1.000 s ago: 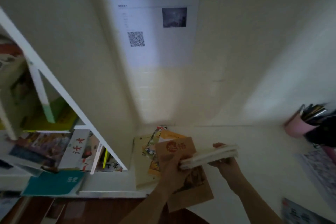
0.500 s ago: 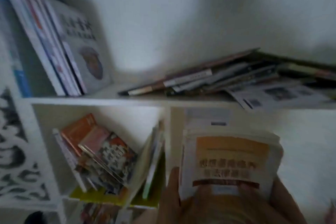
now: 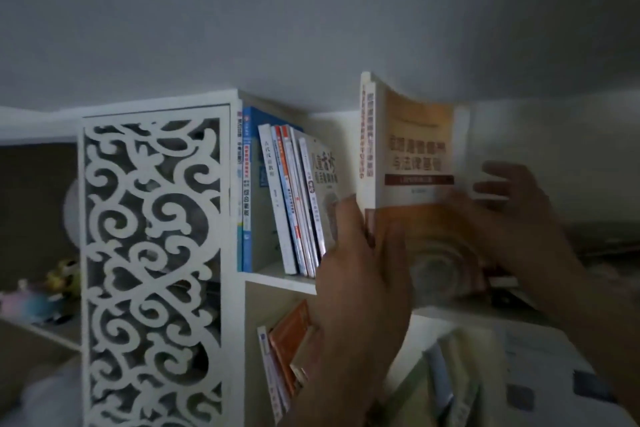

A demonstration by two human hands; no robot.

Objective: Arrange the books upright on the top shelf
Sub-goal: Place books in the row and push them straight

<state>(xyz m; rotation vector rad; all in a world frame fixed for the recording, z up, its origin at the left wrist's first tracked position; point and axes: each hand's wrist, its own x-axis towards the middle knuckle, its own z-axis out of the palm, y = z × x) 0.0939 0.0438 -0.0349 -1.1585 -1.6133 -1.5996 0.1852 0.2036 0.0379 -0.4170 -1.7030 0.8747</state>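
- Item, book in hand (image 3: 415, 156): white and orange cover with dark printed characters, held upright in front of the top shelf (image 3: 277, 277). I read its spine facing left, cover toward me. Its lower part is hidden behind my hands, so I cannot tell whether it rests on the shelf board.
- Item, left hand (image 3: 360, 274): closed around the lower left edge and spine of the book in hand, thumb across the cover front.
- Item, right hand (image 3: 512, 215): blurred; fingers spread wide at the book's right edge. I cannot tell whether it grips or only touches.
- Item, standing books (image 3: 291, 198): a row at the left end of the top shelf, just left of the book in hand. Two blue-and-white spines stand straight against the side wall; the thinner ones lean leftward onto them.
- Item, carved panel (image 3: 152, 253): white scrollwork, left of the shelf compartment.
- Item, lower-shelf books (image 3: 287, 343): an orange one and others, tilted, in the compartment beneath.
- Item, flat stack (image 3: 602, 243): dark, blurred, lying on the top shelf at far right.
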